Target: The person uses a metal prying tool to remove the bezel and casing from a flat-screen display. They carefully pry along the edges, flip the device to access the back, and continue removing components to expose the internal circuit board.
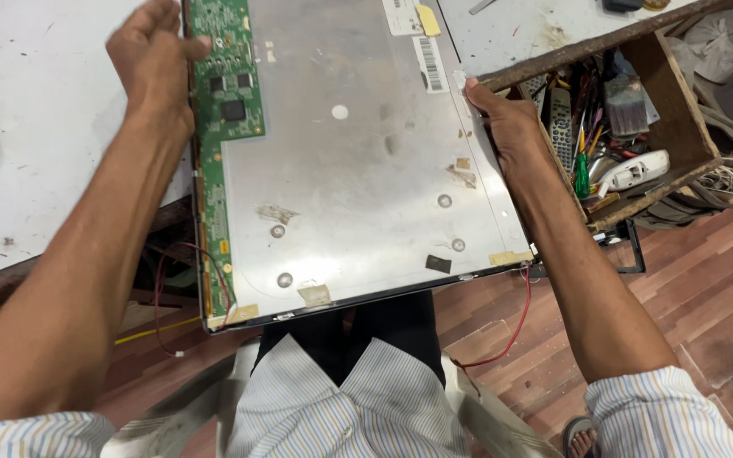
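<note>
Panel [358, 153]: grey metal back, taped, green board [226, 85] beside left hand [153, 64] fingers. Both hands grip its edges; right hand [506, 127] fingers adjoin wooden toolbox [680, 127].

One metal-backed panel [358, 144], one green circuit board [227, 80], two hands, one wooden toolbox [680, 119].

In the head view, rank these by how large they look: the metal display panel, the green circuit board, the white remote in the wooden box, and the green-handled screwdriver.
Largest to smallest:
1. metal display panel
2. green circuit board
3. white remote
4. green-handled screwdriver, partly hidden in the wooden box, so its rank below the remote is unsure.
</note>
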